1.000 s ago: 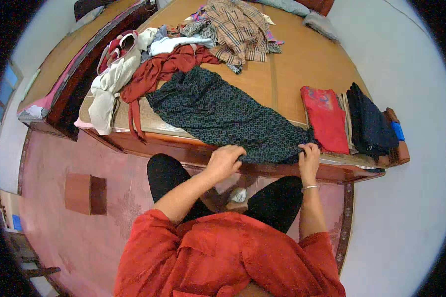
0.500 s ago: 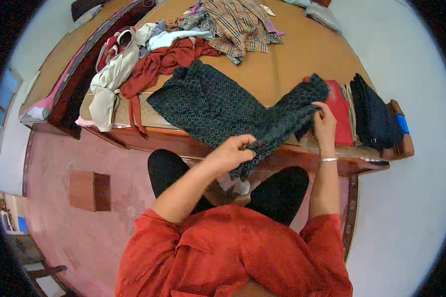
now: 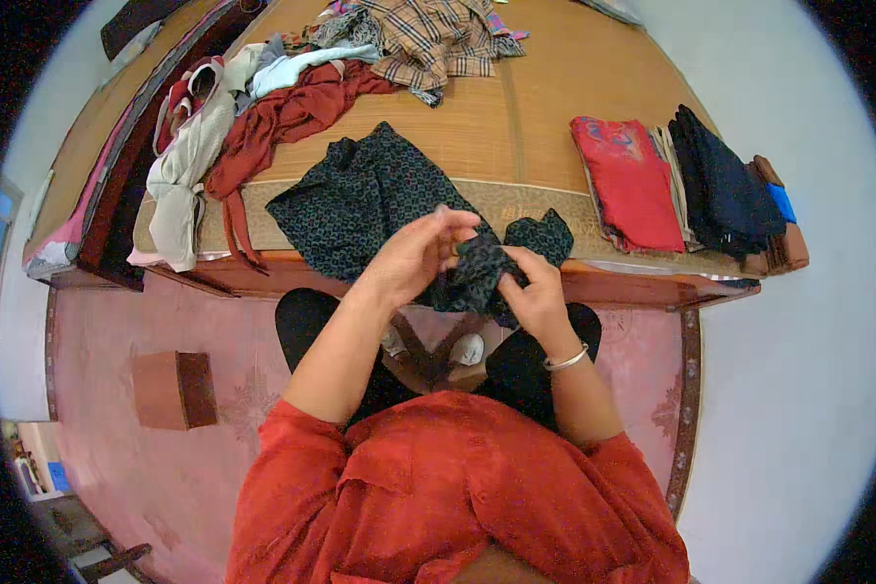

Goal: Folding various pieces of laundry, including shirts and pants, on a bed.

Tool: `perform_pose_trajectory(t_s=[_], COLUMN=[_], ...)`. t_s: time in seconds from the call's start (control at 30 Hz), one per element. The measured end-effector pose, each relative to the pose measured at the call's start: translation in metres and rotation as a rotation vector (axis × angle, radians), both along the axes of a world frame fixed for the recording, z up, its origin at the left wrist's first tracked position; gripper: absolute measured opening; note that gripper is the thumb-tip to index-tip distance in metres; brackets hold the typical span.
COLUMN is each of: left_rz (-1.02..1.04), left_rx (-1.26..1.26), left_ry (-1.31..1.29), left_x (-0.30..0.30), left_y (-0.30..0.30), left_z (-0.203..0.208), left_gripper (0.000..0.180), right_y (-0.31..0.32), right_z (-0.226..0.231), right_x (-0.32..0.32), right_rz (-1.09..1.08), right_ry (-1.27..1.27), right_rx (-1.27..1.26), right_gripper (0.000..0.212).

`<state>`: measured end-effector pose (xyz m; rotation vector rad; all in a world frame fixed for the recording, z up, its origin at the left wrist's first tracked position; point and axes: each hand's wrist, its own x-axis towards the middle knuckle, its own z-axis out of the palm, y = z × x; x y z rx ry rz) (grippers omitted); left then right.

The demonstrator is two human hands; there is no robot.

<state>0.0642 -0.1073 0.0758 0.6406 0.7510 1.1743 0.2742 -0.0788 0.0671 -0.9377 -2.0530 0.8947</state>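
Observation:
A dark green-black patterned garment (image 3: 360, 200) lies spread over the near edge of the bed, part of it bunched up above my lap. My right hand (image 3: 537, 294) grips this gathered part between thumb and fingers. On its other side, my left hand (image 3: 420, 255) has its fingers curled against the same bunch, slightly blurred. Just beyond my right hand, a loose end of the garment rests on the bed edge. The cloth hides some of my fingertips.
A folded red garment (image 3: 631, 185) and a stack of folded dark clothes (image 3: 722, 185) lie at the right. Loose clothes, including a rust-red one (image 3: 287, 122) and a checked shirt (image 3: 443, 39), are heaped at the far left. A brown box (image 3: 173, 389) stands on the floor.
My right hand has come left and nearer, gathering the stretched part of the garment into a bunch. My left hand has moved slightly up and left. The folded red garment is now uncovered.

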Motion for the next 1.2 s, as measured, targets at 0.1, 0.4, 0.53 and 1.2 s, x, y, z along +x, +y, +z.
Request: perform_pose_trajectory(t_s=[0.1,0.4,0.53,1.2], left_rz=[0.138,0.095,0.011,0.163], left_rx=[0.202,0.382,0.280,0.610], left_ry=[0.224,1.133,0.996,1.294], left_x=[-0.009,-0.005,-0.003,-0.003], left_y=[-0.005,-0.021,-0.023,-0.035], left_z=[-0.005,-0.020,-0.014,-0.020], left_gripper=[0.039,0.032,0.029,0.030], right_y=[0.011,0.010,0.017,-0.024], right_z=[-0.011,-0.018,-0.032,-0.024], right_x=[0.001,0.006,0.009,-0.002], right_rz=[-0.030,-0.025,-0.119,0.013], right_ry=[0.478,0.931,0.781,0.376], right_rx=[-0.521,-0.967,-0.784,-0.586], right_gripper=[0.023,0.022,0.026,0.010])
